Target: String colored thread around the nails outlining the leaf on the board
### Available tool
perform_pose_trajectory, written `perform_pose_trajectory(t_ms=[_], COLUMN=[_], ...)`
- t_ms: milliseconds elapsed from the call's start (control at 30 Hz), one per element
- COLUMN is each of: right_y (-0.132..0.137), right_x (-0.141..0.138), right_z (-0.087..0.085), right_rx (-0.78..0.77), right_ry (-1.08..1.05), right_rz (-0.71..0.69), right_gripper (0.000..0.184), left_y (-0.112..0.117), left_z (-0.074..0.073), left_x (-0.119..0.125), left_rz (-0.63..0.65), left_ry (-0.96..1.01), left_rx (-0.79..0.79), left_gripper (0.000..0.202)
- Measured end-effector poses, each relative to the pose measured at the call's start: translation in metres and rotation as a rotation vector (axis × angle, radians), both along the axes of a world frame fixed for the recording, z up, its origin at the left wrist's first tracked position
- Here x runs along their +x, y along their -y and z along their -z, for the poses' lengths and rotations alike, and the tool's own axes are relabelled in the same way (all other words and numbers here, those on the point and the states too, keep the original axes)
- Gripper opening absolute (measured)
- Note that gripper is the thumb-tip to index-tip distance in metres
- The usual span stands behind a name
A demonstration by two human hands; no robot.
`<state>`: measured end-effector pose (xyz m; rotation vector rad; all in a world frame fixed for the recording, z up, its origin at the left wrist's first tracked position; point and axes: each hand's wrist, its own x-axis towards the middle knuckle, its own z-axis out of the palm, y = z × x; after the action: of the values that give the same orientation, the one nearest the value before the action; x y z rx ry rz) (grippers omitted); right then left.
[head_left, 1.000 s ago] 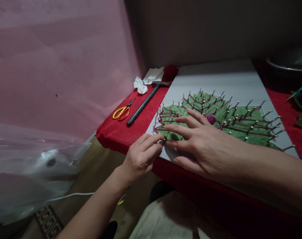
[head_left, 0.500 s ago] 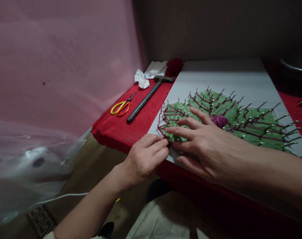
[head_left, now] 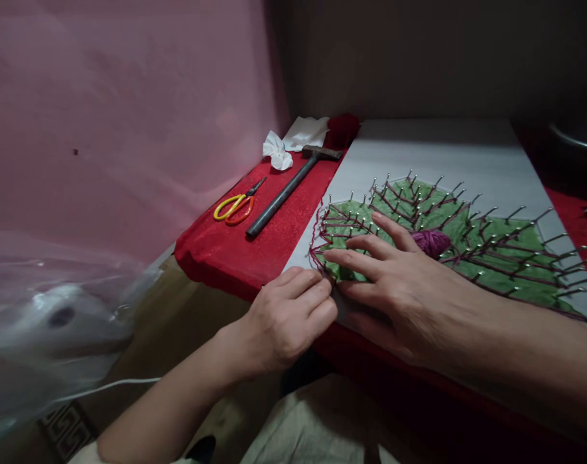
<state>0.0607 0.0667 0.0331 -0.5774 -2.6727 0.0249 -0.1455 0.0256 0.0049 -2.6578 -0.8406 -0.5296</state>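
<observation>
A grey board lies on the red-covered table. On it a green leaf-shaped paper is studded with nails, and dark red thread is strung between them. My right hand lies flat on the paper's near left tip with its fingers stretched out. My left hand is curled at the board's near corner, fingertips pinched against that tip; what they grip is too small to make out. A small ball of purple yarn rests on the paper just beyond my right hand.
On the red cloth to the left lie yellow-and-orange scissors and a hammer. Crumpled white tissue and a dark red yarn ball sit at the back. A pink wall rises at the left. Clear plastic covers something at lower left.
My left hand has slid a little down and toward me along the board's near corner. My right hand stays flat on the paper. The view has shifted slightly.
</observation>
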Motion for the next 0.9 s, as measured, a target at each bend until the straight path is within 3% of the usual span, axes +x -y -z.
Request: perform_pose_trajectory(t_ms=[200, 433, 633, 767, 900], right_y=[0.002, 0.000, 0.001, 0.007, 0.007], right_x=[0.007, 0.023, 0.025, 0.016, 0.006], right_z=[-0.002, -0.005, -0.004, -0.003, 0.003], right_rx=[-0.038, -0.070, -0.076, -0.093, -0.099], right_ry=[0.003, -0.085, -0.077, -0.061, -0.071], right_rz=[0.016, 0.050, 0.030, 0.001, -0.040], right_gripper=[0.019, 0.028, 0.027, 0.022, 0.018], left_y=[0.002, 0.014, 0.023, 0.026, 0.022], left_z=[-0.003, -0.009, -0.016, -0.025, -0.033], left_x=[-0.001, 0.003, 0.014, 0.018, 0.022], left_rz=[-0.069, -0.207, -0.199, -0.211, -0.208], left_ry=[0.024, -0.068, 0.034, 0.210, 0.314], left_rx=[-0.064, -0.023, -0.243, -0.419, -0.478], left_gripper=[0.021, 0.028, 0.021, 0.013, 0.013])
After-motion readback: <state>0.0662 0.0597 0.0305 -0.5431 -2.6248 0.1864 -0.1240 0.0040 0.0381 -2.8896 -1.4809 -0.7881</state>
